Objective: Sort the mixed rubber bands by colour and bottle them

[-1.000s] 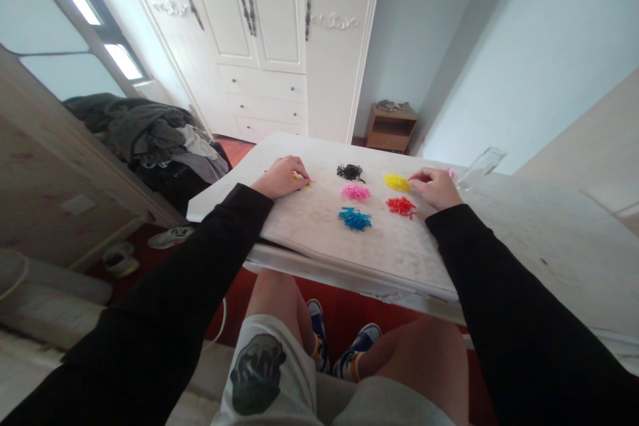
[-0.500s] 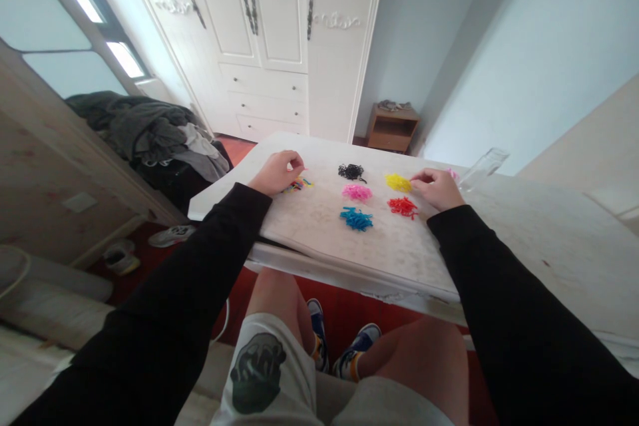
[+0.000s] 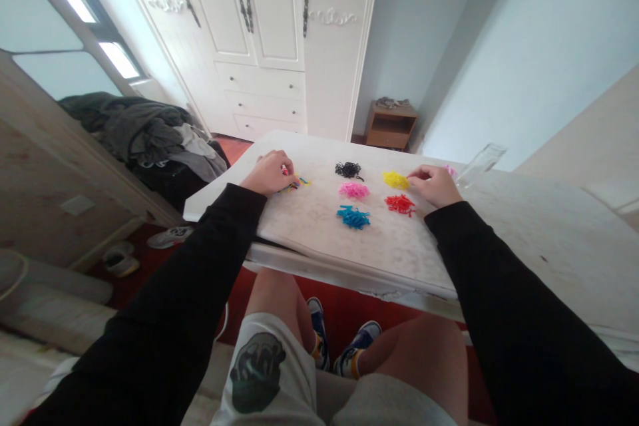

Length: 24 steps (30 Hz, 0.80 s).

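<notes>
My left hand (image 3: 269, 173) is curled over a mixed-colour pile of small rubber bands (image 3: 300, 182) at the table's left side. Red and pale bits show within its fingers, and it covers part of the pile. Beside the yellow rubber bands (image 3: 396, 180), my right hand (image 3: 435, 186) has thumb and forefinger pinched together; whatever they hold is too small to make out. Between the hands lie heaps of black bands (image 3: 348, 170), pink bands (image 3: 354, 191) and blue bands (image 3: 353, 217). Red bands (image 3: 400, 204) lie just below the yellow ones.
A clear, transparent container (image 3: 482, 165) stands on the white table (image 3: 319, 233) beyond my right hand, with a pink bit (image 3: 450, 171) near it. The table's front edge runs above my knees. A white wardrobe (image 3: 269, 26) and a small wooden cabinet (image 3: 392, 125) stand behind.
My left hand has turned and lowered over the mixed pile, its fingers curling inward. My right hand stays by the yellow bands. The whole view has shifted slightly.
</notes>
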{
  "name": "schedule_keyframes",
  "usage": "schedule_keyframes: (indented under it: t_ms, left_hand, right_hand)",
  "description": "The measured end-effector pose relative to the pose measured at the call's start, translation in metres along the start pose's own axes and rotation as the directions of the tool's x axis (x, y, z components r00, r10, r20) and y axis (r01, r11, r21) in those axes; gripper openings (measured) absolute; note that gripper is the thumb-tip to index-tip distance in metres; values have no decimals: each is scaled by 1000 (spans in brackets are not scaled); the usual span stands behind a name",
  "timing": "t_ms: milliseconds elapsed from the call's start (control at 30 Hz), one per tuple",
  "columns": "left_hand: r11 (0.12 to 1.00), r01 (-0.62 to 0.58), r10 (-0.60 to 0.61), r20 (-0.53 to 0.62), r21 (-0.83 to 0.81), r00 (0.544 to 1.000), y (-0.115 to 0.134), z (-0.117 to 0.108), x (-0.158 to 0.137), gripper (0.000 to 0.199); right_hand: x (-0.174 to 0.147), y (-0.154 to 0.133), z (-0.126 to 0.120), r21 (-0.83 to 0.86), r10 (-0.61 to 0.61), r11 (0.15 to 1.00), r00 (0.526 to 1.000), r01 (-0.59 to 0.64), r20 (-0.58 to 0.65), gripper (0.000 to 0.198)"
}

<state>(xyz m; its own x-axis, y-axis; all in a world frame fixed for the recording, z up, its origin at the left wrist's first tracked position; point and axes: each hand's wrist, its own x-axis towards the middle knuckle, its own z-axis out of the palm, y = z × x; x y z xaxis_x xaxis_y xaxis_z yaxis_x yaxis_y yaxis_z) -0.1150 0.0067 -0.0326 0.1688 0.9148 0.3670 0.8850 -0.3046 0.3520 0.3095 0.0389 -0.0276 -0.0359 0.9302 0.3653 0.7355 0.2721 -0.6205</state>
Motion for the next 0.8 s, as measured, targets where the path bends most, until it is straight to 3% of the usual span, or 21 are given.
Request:
schedule_keyframes:
  t_ms: [300,533,800]
  left_hand:
    - [1000,1,-1,14,-20,1000,1,0,-1,17]
    - [997,-43,40,-44,-67,998,5,-4,0,10]
    - [986,-55,42,-80,-160,996,14,-7,-4,21]
  right_hand:
    - [0,-2,-2,-15,12,1000,999,-11,30,5]
    - [1,0,-2,-15,-2,1000,1000,2,26,8]
    - [1,1,0,-11,-2,1000,1000,2,12,8]
